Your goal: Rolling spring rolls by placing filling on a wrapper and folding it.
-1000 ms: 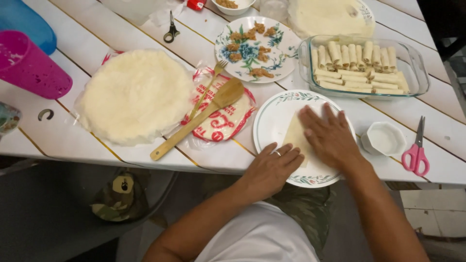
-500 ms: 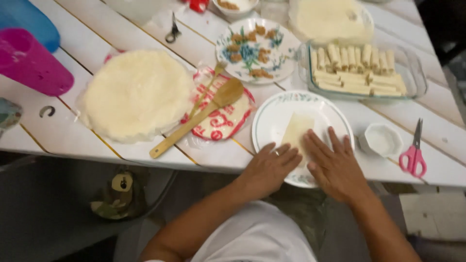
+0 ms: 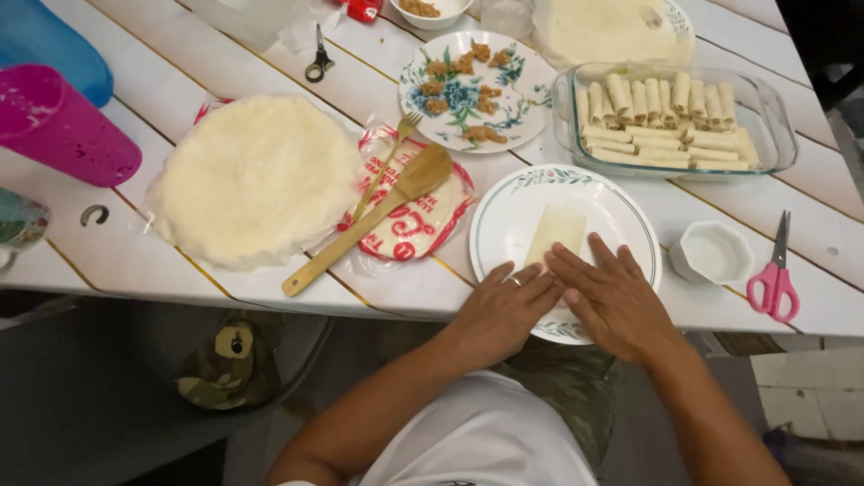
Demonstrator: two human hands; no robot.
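Wrapper (image 3: 555, 236) lay pale and rectangular on the white plate (image 3: 504, 216) with the green-patterned rim, near the table's front edge. My left hand (image 3: 504, 306) and my right hand (image 3: 612, 297) both rested flat at the near end of that wrapper, fingers spread and pressing down on it, palms low, neither hand closed around anything. The fingertips of the two hands met just over the wrapper's lower edge, the left one with a ring on one finger. Whether the near end was already folded under my fingers I could not tell.

Just right of the plate stood a small white octagonal dish (image 3: 714, 252), and beyond it lay pink-handled scissors (image 3: 774, 274). Behind the plate sat a glass baking dish (image 3: 774, 117) holding rows of finished rolls (image 3: 666, 117). To its left was a flowered plate (image 3: 517, 108) with lumps of brown filling (image 3: 454, 67). A wooden spoon (image 3: 378, 216) and a fork (image 3: 382, 166) lay across a red-printed plastic package (image 3: 423, 225), and left of that a round stack of wrappers (image 3: 256, 175) rested on the white plank table (image 3: 135, 261). A pink cup (image 3: 58, 126) and a blue container (image 3: 45, 40) stood at the far left.
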